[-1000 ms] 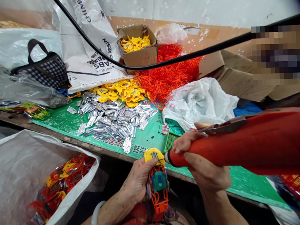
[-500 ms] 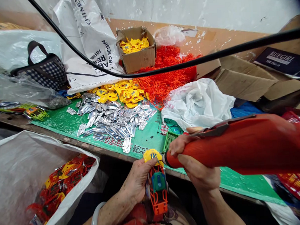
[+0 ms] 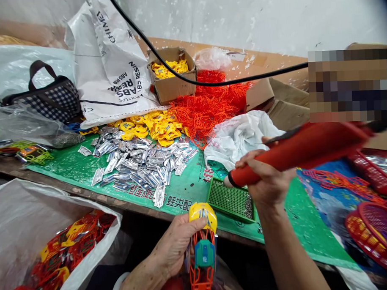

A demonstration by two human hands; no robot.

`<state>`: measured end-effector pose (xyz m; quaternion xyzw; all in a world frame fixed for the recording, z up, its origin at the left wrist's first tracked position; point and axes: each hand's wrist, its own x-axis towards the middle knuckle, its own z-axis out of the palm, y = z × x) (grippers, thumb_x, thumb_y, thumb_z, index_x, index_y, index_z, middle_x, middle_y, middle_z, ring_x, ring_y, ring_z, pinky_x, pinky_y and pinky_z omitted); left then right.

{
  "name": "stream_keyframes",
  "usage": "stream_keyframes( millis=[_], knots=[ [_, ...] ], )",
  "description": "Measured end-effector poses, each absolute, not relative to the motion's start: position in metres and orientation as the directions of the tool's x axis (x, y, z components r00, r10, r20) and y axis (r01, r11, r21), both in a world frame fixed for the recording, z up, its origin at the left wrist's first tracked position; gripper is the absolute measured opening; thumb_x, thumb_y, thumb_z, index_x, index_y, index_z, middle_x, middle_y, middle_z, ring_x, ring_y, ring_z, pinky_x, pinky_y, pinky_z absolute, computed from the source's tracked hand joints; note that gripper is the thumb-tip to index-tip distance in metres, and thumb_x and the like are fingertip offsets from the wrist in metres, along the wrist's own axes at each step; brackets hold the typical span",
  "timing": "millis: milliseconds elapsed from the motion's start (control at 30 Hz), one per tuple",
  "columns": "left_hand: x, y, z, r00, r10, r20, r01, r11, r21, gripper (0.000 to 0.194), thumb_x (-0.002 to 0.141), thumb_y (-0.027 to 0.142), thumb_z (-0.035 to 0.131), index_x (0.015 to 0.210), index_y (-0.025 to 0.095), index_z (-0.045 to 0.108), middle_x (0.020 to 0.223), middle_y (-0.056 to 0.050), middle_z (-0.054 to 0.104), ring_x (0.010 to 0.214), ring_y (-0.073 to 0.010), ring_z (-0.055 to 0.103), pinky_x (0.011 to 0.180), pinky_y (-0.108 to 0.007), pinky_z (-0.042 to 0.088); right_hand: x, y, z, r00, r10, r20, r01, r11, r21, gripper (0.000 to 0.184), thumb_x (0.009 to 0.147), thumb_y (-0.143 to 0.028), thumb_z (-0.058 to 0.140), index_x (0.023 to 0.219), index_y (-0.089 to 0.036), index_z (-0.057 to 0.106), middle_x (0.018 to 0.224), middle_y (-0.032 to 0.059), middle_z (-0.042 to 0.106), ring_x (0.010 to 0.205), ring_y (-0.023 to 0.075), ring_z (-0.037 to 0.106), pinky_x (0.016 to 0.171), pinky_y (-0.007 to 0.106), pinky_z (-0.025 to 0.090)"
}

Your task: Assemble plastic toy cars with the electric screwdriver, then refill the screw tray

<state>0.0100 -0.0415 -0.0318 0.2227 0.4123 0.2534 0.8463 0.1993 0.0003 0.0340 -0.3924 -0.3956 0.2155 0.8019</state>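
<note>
My left hand (image 3: 174, 247) grips a small toy assembly (image 3: 202, 250): an orange plastic frame with a blue block in it and a yellow cap on top, held below the table's front edge. My right hand (image 3: 266, 176) is wrapped round a red electric screwdriver (image 3: 295, 152) on a black cable (image 3: 210, 82). Its tip hangs over a green screw tray (image 3: 230, 198), above and to the right of the toy. On the green mat (image 3: 73, 164) lie a heap of silver metal pieces (image 3: 143, 161), yellow caps (image 3: 151, 127) and orange frames (image 3: 208, 108).
A white sack (image 3: 40, 226) with finished toys stands at lower left. A cardboard box (image 3: 172, 76) of yellow caps, a printed resin bag (image 3: 114, 67) and a checked handbag (image 3: 49, 97) sit at the back. A crumpled white plastic bag (image 3: 244, 132) lies centre right; red baskets (image 3: 377, 223) at right.
My right hand has lifted the screwdriver's tip off the toy's yellow cap and swung it up and right, over the green tray. The left hand still holds the toy.
</note>
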Motion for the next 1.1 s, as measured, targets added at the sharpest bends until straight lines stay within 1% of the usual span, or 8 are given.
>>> stream_keyframes(
  millis=[100, 200, 333, 500, 667, 767, 1000, 1100],
  knots=[
    [0.008, -0.042, -0.029, 0.538, 0.609, -0.583, -0.234, 0.772, 0.591, 0.030, 0.065, 0.035, 0.085, 0.073, 0.009, 0.073, 0.058, -0.003, 0.065, 0.046, -0.0079, 0.054, 0.046, -0.017, 0.044, 0.205, 0.018, 0.016, 0.589, 0.672, 0.450, -0.001, 0.557, -0.831, 0.015, 0.061, -0.015, 0.073, 0.069, -0.018, 0.061, 0.059, -0.0038, 0.062, 0.048, 0.0147, 0.057, 0.052, 0.032, 0.049],
    [0.007, -0.043, -0.030, 0.557, 0.584, -0.590, -0.197, 0.783, 0.590, 0.033, 0.065, 0.038, 0.085, 0.074, 0.008, 0.074, 0.059, -0.005, 0.067, 0.048, -0.0094, 0.056, 0.048, -0.018, 0.045, 0.208, 0.023, 0.004, 0.577, 0.686, 0.444, 0.010, 0.538, -0.843, 0.013, 0.061, -0.015, 0.073, 0.058, -0.017, 0.061, 0.058, -0.0023, 0.062, 0.049, 0.0147, 0.057, 0.051, 0.033, 0.049],
    [0.008, -0.048, -0.034, 0.578, 0.562, -0.592, -0.182, 0.796, 0.578, 0.033, 0.065, 0.036, 0.084, 0.077, 0.007, 0.076, 0.068, -0.010, 0.073, 0.055, -0.0123, 0.062, 0.055, -0.020, 0.049, 0.208, 0.024, -0.001, 0.589, 0.675, 0.445, 0.013, 0.543, -0.840, 0.012, 0.060, -0.015, 0.074, 0.061, -0.017, 0.063, 0.060, -0.0024, 0.062, 0.050, 0.0145, 0.057, 0.051, 0.032, 0.048],
    [0.011, -0.050, -0.036, 0.618, 0.535, -0.576, -0.177, 0.808, 0.562, 0.032, 0.065, 0.035, 0.084, 0.079, 0.006, 0.076, 0.068, -0.010, 0.073, 0.055, -0.0125, 0.062, 0.055, -0.021, 0.049, 0.206, 0.026, -0.004, 0.591, 0.681, 0.433, 0.021, 0.523, -0.852, 0.019, 0.060, -0.017, 0.075, 0.075, -0.018, 0.064, 0.060, -0.0040, 0.063, 0.050, 0.0145, 0.056, 0.051, 0.032, 0.048],
    [0.009, -0.051, -0.036, 0.631, 0.543, -0.554, -0.178, 0.796, 0.578, 0.032, 0.066, 0.035, 0.084, 0.082, 0.007, 0.077, 0.072, -0.011, 0.074, 0.058, -0.0124, 0.063, 0.059, -0.020, 0.049, 0.206, 0.026, -0.010, 0.572, 0.680, 0.459, 0.101, 0.497, -0.862, 0.014, 0.063, -0.020, 0.074, 0.063, -0.018, 0.060, 0.062, -0.0025, 0.062, 0.052, 0.0141, 0.056, 0.054, 0.033, 0.050],
    [0.005, -0.053, -0.036, 0.668, 0.532, -0.520, -0.194, 0.799, 0.569, 0.035, 0.071, 0.038, 0.082, 0.088, 0.008, 0.077, 0.075, -0.011, 0.075, 0.062, -0.0136, 0.065, 0.063, -0.022, 0.051, 0.206, 0.026, -0.011, 0.578, 0.675, 0.459, 0.127, 0.480, -0.868, 0.013, 0.064, -0.021, 0.073, 0.065, -0.018, 0.061, 0.064, -0.0024, 0.061, 0.053, 0.0141, 0.056, 0.055, 0.033, 0.050],
    [-0.001, -0.054, -0.038, 0.692, 0.528, -0.493, -0.196, 0.794, 0.575, 0.042, 0.075, 0.042, 0.078, 0.098, 0.008, 0.076, 0.083, -0.014, 0.075, 0.061, -0.0128, 0.064, 0.062, -0.022, 0.052, 0.202, 0.025, -0.004, 0.593, 0.681, 0.428, 0.048, 0.501, -0.864, 0.015, 0.061, -0.019, 0.076, 0.065, -0.018, 0.061, 0.061, -0.0035, 0.062, 0.051, 0.0136, 0.057, 0.052, 0.032, 0.049],
    [-0.001, -0.051, -0.040, 0.648, 0.551, -0.526, -0.200, 0.790, 0.580, 0.039, 0.076, 0.041, 0.078, 0.093, 0.006, 0.076, 0.076, -0.014, 0.074, 0.059, -0.0127, 0.064, 0.058, -0.021, 0.050, 0.201, 0.024, -0.004, 0.589, 0.695, 0.413, 0.014, 0.502, -0.864, 0.015, 0.060, -0.016, 0.077, 0.065, -0.017, 0.063, 0.061, -0.0029, 0.062, 0.051, 0.0136, 0.057, 0.052, 0.032, 0.049]
  ],
)
